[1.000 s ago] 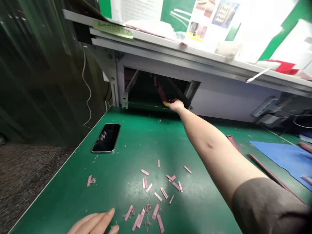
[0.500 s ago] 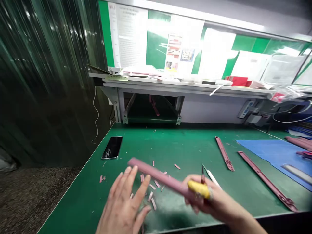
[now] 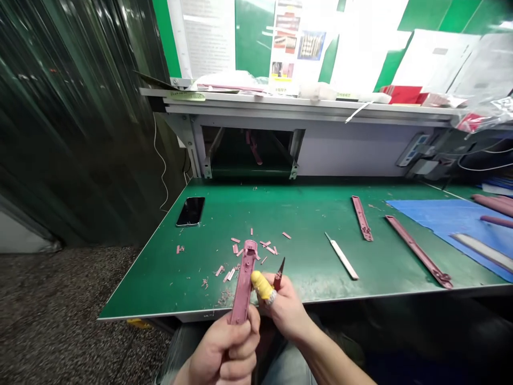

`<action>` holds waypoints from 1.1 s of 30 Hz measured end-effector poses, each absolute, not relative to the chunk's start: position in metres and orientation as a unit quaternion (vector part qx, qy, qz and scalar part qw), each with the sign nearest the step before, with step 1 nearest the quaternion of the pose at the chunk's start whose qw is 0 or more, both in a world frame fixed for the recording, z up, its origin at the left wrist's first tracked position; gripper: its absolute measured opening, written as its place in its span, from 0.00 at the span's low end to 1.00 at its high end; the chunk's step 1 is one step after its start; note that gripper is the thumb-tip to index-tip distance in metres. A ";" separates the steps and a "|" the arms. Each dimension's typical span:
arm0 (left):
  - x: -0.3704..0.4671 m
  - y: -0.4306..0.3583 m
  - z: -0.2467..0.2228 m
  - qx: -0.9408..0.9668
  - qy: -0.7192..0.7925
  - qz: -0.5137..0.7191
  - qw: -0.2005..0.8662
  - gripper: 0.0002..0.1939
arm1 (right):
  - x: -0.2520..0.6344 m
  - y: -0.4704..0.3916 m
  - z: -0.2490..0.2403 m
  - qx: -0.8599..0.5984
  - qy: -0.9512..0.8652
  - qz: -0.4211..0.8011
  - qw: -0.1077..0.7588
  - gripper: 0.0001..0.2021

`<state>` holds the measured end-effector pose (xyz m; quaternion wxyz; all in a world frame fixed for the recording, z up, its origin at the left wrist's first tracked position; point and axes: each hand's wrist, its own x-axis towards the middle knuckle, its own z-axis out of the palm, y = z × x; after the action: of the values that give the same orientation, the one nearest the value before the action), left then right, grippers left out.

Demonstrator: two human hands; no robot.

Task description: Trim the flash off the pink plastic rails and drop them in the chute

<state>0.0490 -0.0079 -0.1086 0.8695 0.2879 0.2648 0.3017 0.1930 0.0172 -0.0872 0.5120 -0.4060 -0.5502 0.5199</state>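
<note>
My left hand [image 3: 230, 345] is closed round the lower end of a long, narrow pink plastic part [image 3: 242, 289]. Its hollow inner side faces me, with small posts and a notched upper end. Close to the part's right edge is my right hand [image 3: 282, 307], its thumb in a yellow finger cover. From its curled fingers a slim, dark tool with a pointed tip [image 3: 280, 270] sticks up; the exact kind is unclear. Small pink scraps [image 3: 230, 275] lie scattered on the green table behind and left of the part.
A white-handled craft knife [image 3: 342, 258] lies right of my hands. Farther right are two pink strips [image 3: 419, 250] [image 3: 363, 218] and a blue sheet [image 3: 425, 211] bearing more parts. A phone [image 3: 191, 211] lies at the left. A shelf [image 3: 320, 106] runs above an opening at the back.
My left hand has gone from flat and open to gripping the pink part. The part has swung from slanting sideways to nearly upright, nearer me. My right hand has shifted left, keeping the dark tool.
</note>
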 end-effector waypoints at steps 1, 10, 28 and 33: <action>0.047 -0.006 -0.110 0.284 0.271 0.308 0.867 0.15 | 0.197 0.023 -0.090 -0.416 -0.566 0.505 0.501 0.20; 0.014 0.003 -0.083 0.363 0.463 0.367 0.721 0.28 | 0.242 0.034 -0.083 -0.478 -0.739 0.295 0.373 0.13; 0.022 -0.020 -0.074 0.338 0.490 0.317 0.739 0.22 | 0.232 0.021 -0.075 -0.425 -0.781 0.179 0.421 0.09; 0.019 -0.024 -0.074 0.389 0.500 0.295 0.715 0.16 | 0.239 0.023 -0.072 -0.371 -0.790 0.241 0.424 0.12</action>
<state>0.0186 -0.0244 -0.0739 0.7155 0.3891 0.4995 0.2953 0.2388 0.0226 -0.0723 0.4240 -0.3712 -0.7901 0.2413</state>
